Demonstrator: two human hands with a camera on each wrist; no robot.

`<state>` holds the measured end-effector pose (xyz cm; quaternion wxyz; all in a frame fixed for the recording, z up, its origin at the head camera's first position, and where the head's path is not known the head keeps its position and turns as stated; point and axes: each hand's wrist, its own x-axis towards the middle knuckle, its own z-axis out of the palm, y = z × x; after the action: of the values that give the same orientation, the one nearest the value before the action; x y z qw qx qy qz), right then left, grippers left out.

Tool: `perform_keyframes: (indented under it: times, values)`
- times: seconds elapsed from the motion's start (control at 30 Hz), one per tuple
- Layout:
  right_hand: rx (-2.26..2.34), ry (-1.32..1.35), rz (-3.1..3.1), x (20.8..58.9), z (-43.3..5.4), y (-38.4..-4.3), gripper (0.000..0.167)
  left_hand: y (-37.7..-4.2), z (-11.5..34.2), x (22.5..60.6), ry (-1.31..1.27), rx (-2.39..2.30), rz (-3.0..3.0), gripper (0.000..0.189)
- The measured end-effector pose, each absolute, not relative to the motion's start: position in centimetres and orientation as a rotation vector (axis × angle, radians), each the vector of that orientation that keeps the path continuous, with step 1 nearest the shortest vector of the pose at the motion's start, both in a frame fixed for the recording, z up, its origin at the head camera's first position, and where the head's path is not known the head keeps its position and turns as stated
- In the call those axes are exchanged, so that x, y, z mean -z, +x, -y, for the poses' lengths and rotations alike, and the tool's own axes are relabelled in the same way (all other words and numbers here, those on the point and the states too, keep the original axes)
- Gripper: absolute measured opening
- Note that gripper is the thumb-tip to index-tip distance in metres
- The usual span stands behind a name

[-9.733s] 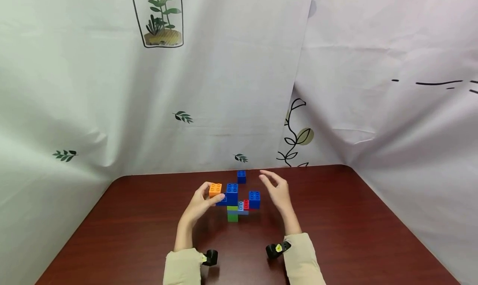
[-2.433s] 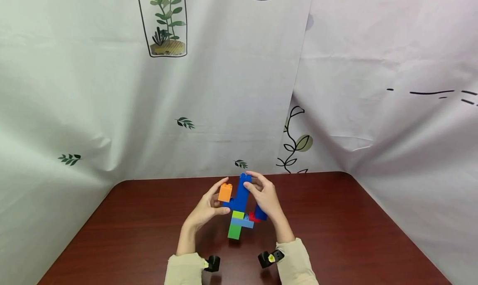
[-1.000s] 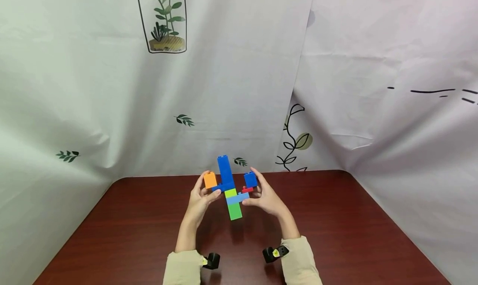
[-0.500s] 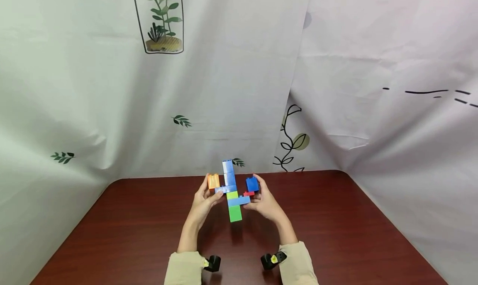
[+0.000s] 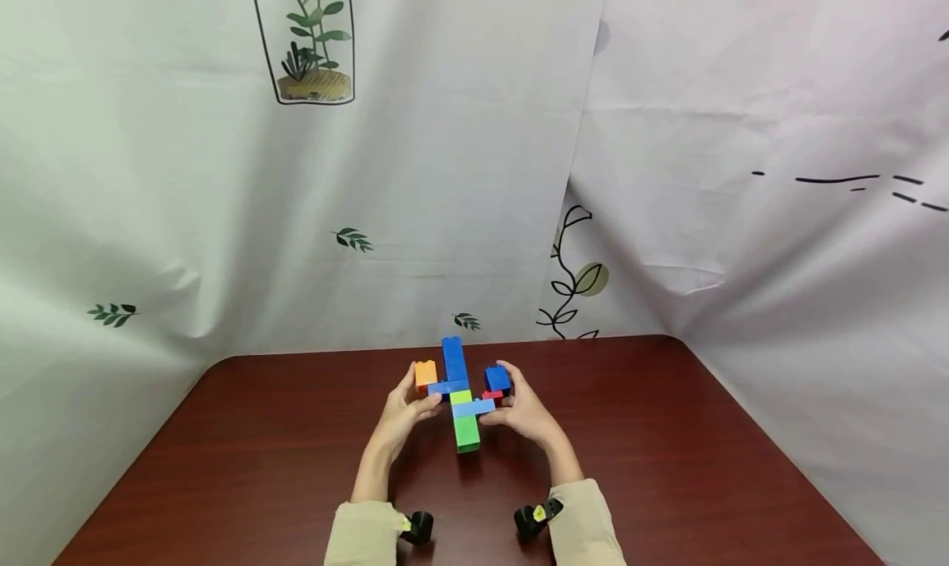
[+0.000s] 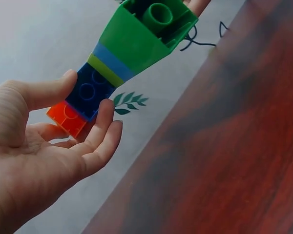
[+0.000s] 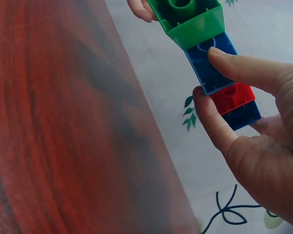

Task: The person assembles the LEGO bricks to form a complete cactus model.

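Observation:
Both hands hold one toy building-block figure, raised off the table with its hollow underside showing in both wrist views. Its column has a green block [image 5: 466, 432] at the bottom, a light-blue plate [image 5: 473, 408], a lime block [image 5: 461, 397] and a tall blue stack [image 5: 455, 360] leaning back. My left hand [image 5: 396, 418] pinches the left blue arm [image 6: 90, 92], which bears an orange block [image 5: 426, 373]. With thumb and fingers, my right hand [image 5: 530, 411] grips the right arm [image 7: 210, 68], carrying a red piece [image 5: 493, 395] and a blue block [image 5: 497, 378].
A dark red-brown wooden table [image 5: 667, 467] lies below the hands. Behind it hangs a pale printed cloth [image 5: 474, 179]. Small black cameras [image 5: 418, 528] sit at both sleeve cuffs.
The loose blue block from the back now tops the column. Both hands have lifted and tilted the figure; over the last second it came down slightly. The right hand moved to the right arm.

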<state>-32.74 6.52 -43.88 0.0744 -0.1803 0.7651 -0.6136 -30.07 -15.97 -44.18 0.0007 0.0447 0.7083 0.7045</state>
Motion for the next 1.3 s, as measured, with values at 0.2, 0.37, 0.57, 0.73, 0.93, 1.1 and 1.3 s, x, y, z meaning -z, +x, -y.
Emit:
perform_keyframes:
  times: [0.2,0.37,0.57,0.73,0.93,1.1,1.3]
  values:
    - [1.797,-0.502,-2.372,44.5,-6.6,-32.8,0.095,-30.3,15.6,44.9,0.067,-2.211,-2.211,0.078]
    - [1.717,-0.468,-2.478,45.1,-6.8,-32.9,0.091,-30.6,15.4,45.5,0.015,-2.206,-2.208,0.075]
    - [1.625,-0.435,-2.587,45.9,-7.1,-33.1,0.089,-30.6,15.3,46.1,-0.019,-2.193,-2.203,0.074]
    - [1.59,-0.44,-2.614,46.6,-7.5,-33.4,0.087,-30.6,15.3,46.4,-0.015,-2.176,-2.211,0.074]
    - [1.556,-0.442,-2.629,46.8,-7.6,-33.3,0.087,-30.8,15.5,46.9,-0.024,-2.117,-2.271,0.075]
    - [1.516,-0.409,-2.662,47.0,-7.6,-33.2,0.086,-31.0,15.5,47.3,-0.03,-2.082,-2.314,0.075]
    - [1.499,-0.384,-2.672,47.3,-7.5,-33.1,0.085,-31.3,15.4,47.7,-0.034,-2.086,-2.311,0.075]
